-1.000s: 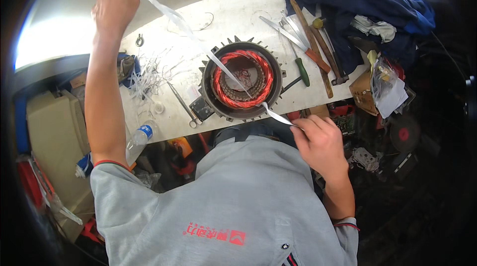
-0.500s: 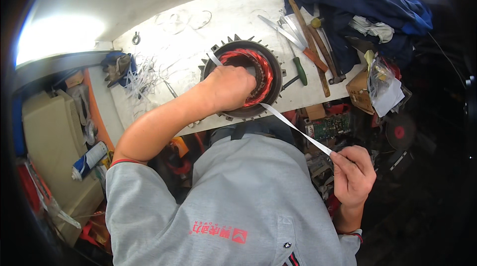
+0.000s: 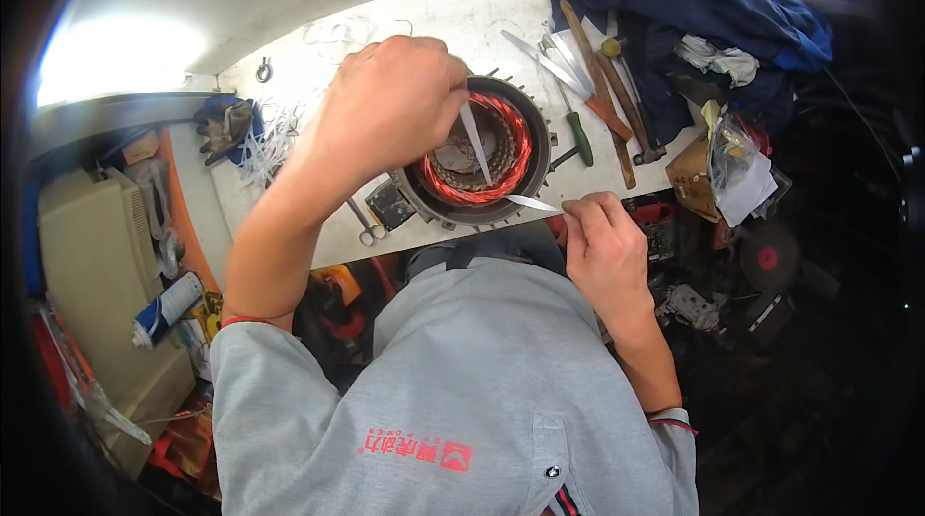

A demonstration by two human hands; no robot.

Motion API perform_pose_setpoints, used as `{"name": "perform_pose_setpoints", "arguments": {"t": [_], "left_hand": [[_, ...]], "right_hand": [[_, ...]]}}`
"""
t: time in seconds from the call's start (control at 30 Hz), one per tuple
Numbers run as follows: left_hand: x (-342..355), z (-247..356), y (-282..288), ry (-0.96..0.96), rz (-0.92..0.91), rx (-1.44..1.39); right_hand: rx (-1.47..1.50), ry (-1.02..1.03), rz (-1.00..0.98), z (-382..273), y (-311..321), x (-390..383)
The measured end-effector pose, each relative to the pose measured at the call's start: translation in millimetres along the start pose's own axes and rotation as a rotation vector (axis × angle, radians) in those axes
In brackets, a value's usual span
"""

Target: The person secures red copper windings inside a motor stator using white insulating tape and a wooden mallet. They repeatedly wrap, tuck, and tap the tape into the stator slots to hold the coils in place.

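Note:
A motor stator [image 3: 542,135] in a dark finned housing lies on the white bench, its opening facing up. Red-wrapped winding [image 3: 521,158] rings the inside. My left hand [image 3: 400,102] is raised over the stator's left side, fingers pinched on a white lacing tape [image 3: 475,142] that slants down into the bore. To the right, below the rim, my right hand [image 3: 607,241] pinches another stretch of the white tape, which crosses the rim from the winding. Where the two stretches join is hidden by the winding.
Scissors [image 3: 368,230] lie left of the stator. White tape scraps [image 3: 265,155] are heaped farther left. On the right are a green-handled screwdriver [image 3: 580,138], a hammer [image 3: 631,102] and a cardboard box [image 3: 692,169]; dark blue cloth [image 3: 674,10] lies behind.
My left hand has come up out of the stator bore, drawing tape upward. My right hand has moved up and left toward the rim, and the tape beside it shows shorter.

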State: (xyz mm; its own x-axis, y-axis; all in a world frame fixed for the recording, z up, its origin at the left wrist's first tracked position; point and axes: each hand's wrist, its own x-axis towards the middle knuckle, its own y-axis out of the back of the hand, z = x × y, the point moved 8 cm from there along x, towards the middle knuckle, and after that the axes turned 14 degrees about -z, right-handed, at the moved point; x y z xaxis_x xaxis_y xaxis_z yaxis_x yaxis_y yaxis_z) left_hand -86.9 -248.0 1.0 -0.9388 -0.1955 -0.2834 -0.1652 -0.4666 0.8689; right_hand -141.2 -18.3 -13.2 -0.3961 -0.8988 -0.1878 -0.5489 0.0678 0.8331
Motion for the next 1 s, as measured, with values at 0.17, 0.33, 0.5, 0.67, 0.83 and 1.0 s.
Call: {"name": "perform_pose_setpoints", "arguments": {"t": [0.17, 0.33, 0.5, 0.67, 0.83, 1.0], "left_hand": [[-8.9, 21.4, -35.8, -0.111, 0.071, -0.173], [-30.6, 71.2, -92.2, -0.376, -0.180, -0.404], [-60.8, 79.4, -90.8, -0.456, 0.166, -0.448], [-92.4, 102.8, -85.4, -0.544, 0.352, -0.416], [-95.7, 130.3, -88.0, -0.702, 0.315, -0.395], [-52.6, 64.9, -71.7, -0.382, 0.109, -0.405]], "right_hand": [[0.012, 0.188, 0.011, -18.5, 15.1, -13.1], [0.031, 0.421, 0.023, -38.3, 20.7, -23.6], [0.179, 0.451, -0.006, -40.9, 31.5, -32.7], [1.214, -0.379, -0.033, 44.2, -30.6, -46.1], [1.476, -0.434, -0.533, 28.0, -90.3, -33.0], [1.226, -0.436, -0.439, 27.0, -60.2, -24.2]]}}
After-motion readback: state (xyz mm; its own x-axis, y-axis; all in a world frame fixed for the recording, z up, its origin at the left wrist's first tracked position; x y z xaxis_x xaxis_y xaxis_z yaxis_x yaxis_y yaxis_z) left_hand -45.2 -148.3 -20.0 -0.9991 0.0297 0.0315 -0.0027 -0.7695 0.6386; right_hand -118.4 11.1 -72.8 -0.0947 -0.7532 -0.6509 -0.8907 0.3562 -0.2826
